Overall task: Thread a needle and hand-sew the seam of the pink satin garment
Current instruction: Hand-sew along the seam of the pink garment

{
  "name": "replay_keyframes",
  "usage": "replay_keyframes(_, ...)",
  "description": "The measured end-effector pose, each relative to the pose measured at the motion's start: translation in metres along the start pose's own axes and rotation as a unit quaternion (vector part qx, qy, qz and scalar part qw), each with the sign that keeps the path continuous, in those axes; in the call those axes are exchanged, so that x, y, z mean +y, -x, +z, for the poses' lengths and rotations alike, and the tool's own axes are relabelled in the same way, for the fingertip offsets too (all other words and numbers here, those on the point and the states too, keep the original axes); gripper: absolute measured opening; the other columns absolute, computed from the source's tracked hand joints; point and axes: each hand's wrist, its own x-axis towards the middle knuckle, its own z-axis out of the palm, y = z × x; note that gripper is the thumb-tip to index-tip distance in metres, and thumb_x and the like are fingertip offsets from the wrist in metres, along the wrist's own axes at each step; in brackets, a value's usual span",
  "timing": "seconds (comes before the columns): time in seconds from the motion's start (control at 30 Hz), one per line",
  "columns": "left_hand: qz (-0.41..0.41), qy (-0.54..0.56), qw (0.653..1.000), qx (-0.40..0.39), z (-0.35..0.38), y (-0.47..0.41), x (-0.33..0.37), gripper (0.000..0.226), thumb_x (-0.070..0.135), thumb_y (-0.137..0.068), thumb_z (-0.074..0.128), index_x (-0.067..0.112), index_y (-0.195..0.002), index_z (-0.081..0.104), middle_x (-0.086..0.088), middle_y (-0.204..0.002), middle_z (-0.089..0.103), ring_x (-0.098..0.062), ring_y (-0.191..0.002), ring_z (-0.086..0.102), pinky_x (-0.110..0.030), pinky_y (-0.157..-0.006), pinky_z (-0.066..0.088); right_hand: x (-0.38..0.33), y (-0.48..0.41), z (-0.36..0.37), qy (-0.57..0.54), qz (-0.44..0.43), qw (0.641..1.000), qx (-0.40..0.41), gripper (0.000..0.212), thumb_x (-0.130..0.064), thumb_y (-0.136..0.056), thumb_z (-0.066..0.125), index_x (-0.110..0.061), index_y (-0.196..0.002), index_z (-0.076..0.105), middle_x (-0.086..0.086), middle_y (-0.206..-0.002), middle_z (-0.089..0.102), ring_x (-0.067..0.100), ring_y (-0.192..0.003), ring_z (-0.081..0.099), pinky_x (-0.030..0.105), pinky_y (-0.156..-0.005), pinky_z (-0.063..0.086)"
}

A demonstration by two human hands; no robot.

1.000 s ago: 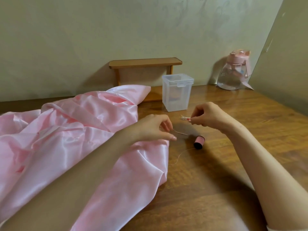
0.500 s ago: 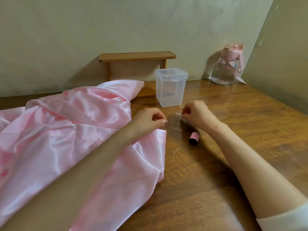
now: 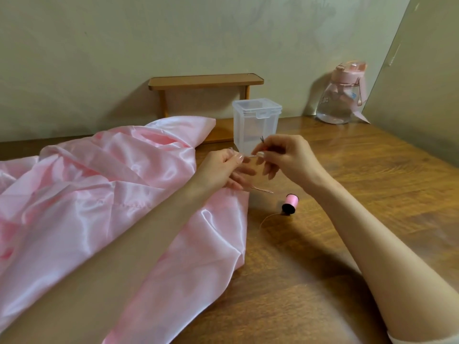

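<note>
L hand (image 3: 223, 170): fingers curled, lower ones hold thin metal pin (image 3: 262, 190), maybe needle.
R hand (image 3: 290, 157): pinching small dark-tipped tool (image 3: 261, 139), too small to ID.
Spool (image 3: 289, 203): on desk (image 3: 372, 157) by satin edge, tail loose.
Garment (image 3: 99, 194): heaped desk-L, under L forearm.
Handling: soft, slippery, light; pinch close to seam, both layers.
Bkgd: clear box (image 3: 257, 125), bottle (image 3: 345, 95).

Pink things on brown wood.
Left of the left hand (image 3: 223, 170) the satin (image 3: 99, 194) is glossy pale pink, and a silvery wire (image 3: 262, 190) juts from under its fingers. The right hand (image 3: 290, 157) pinches a small dark-and-red piece (image 3: 262, 140). Below it, the spool (image 3: 289, 203) is pink with a black end, on a brown, grained table (image 3: 347, 232). Beyond the hands are a clear box (image 3: 255, 125), a brown shelf (image 3: 206, 79) and a clear, pink-lidded bottle (image 3: 345, 100).
</note>
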Motion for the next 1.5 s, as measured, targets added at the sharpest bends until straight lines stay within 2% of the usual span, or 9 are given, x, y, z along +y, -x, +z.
replay_keyframes(0.13,-0.013,-0.147,0.989,-0.032,-0.009,-0.001,-0.005,0.024,0.016,-0.100,0.042,0.007,-0.094,0.063,-0.004,-0.076,0.065,-0.008,-0.053,0.058,-0.017,-0.052,0.047,0.012,-0.002,0.000,0.283,0.050,0.951,-0.116,0.005,-0.018,-0.080,0.073,-0.016,-0.083,0.070,-0.005,-0.077,0.061,0.006,-0.070,0.054,0.017,-0.059,0.042)
replay_keyframes(0.33,0.010,-0.274,0.962,-0.009,-0.013,-0.002,-0.010,0.025,0.020,-0.095,0.052,-0.001,-0.089,0.063,0.001,-0.066,0.065,-0.004,-0.055,0.057,-0.018,-0.052,0.045,0.008,-0.002,0.015,0.347,0.054,0.925,-0.146,0.010,-0.007,-0.083,0.065,-0.014,-0.077,0.061,-0.001,-0.075,0.056,0.012,-0.067,0.053,0.015,-0.051,0.037)
replay_keyframes(0.5,0.109,-0.304,0.945,0.058,-0.013,-0.001,-0.008,0.011,0.022,-0.089,0.061,0.015,-0.096,0.067,0.000,-0.067,0.066,-0.012,-0.068,0.062,-0.027,-0.071,0.049,0.003,0.001,0.001,0.255,0.046,0.956,-0.134,0.004,-0.011,-0.082,0.070,-0.013,-0.079,0.069,-0.006,-0.071,0.060,0.007,-0.064,0.054,0.009,-0.049,0.040)
replay_keyframes(0.6,0.129,-0.333,0.934,0.021,-0.009,0.000,-0.009,0.024,0.024,-0.086,0.066,0.018,-0.109,0.065,-0.003,-0.084,0.067,-0.016,-0.080,0.059,-0.028,-0.077,0.046,-0.006,0.004,-0.007,0.176,0.017,0.979,-0.103,0.003,-0.011,-0.081,0.072,-0.013,-0.079,0.071,-0.008,-0.068,0.061,0.004,-0.060,0.053,0.007,-0.051,0.041)
replay_keyframes(0.7,0.143,-0.405,0.903,0.008,-0.006,0.000,-0.013,0.028,0.029,-0.084,0.068,0.019,-0.110,0.067,0.000,-0.101,0.065,-0.013,-0.089,0.054,-0.030,-0.079,0.046,-0.007,0.004,-0.007,0.184,0.009,0.978,-0.097,0.005,-0.010,-0.081,0.071,-0.012,-0.077,0.069,-0.008,-0.067,0.060,0.004,-0.059,0.052,0.006,-0.050,0.039)
replay_keyframes(0.97,0.163,-0.288,0.944,0.006,0.000,0.002,-0.007,0.025,0.027,-0.076,0.076,0.011,-0.095,0.072,0.006,-0.080,0.053,-0.009,-0.074,0.048,-0.023,-0.067,0.041,-0.009,0.005,-0.005,0.073,-0.013,0.994,-0.080,0.004,-0.011,-0.082,0.072,-0.007,-0.083,0.071,0.002,-0.067,0.064,0.001,-0.052,0.052,0.015,-0.053,0.046)
replay_keyframes(1.13,0.146,-0.229,0.962,-0.007,-0.003,-0.001,-0.010,0.005,0.018,-0.078,0.075,0.015,-0.082,0.073,0.001,-0.081,0.063,-0.023,-0.087,0.060,-0.049,-0.082,0.051,-0.010,0.006,-0.004,0.027,-0.017,0.998,-0.061,0.005,-0.011,-0.083,0.071,-0.006,-0.081,0.070,0.005,-0.068,0.064,0.002,-0.052,0.052,0.015,-0.053,0.045)
replay_keyframes(1.37,0.147,-0.198,0.969,-0.003,-0.009,-0.003,-0.005,0.014,0.018,-0.086,0.066,0.023,-0.073,0.065,0.006,-0.077,0.065,-0.016,-0.082,0.060,-0.038,-0.084,0.048,-0.006,0.004,-0.013,-0.013,0.010,1.000,-0.020,0.006,-0.010,-0.084,0.068,-0.004,-0.083,0.068,0.005,-0.070,0.063,0.002,-0.053,0.054,0.015,-0.055,0.047)
replay_keyframes(1.5,0.131,-0.127,0.983,-0.007,-0.011,0.002,0.004,0.016,0.015,-0.091,0.058,0.014,-0.076,0.064,0.005,-0.071,0.064,0.002,-0.056,0.051,-0.012,-0.058,0.042,-0.004,0.003,-0.015,-0.091,0.031,0.994,-0.043,0.009,-0.008,-0.086,0.066,-0.003,-0.093,0.067,0.007,-0.077,0.063,0.007,-0.062,0.057,0.021,-0.061,0.050)
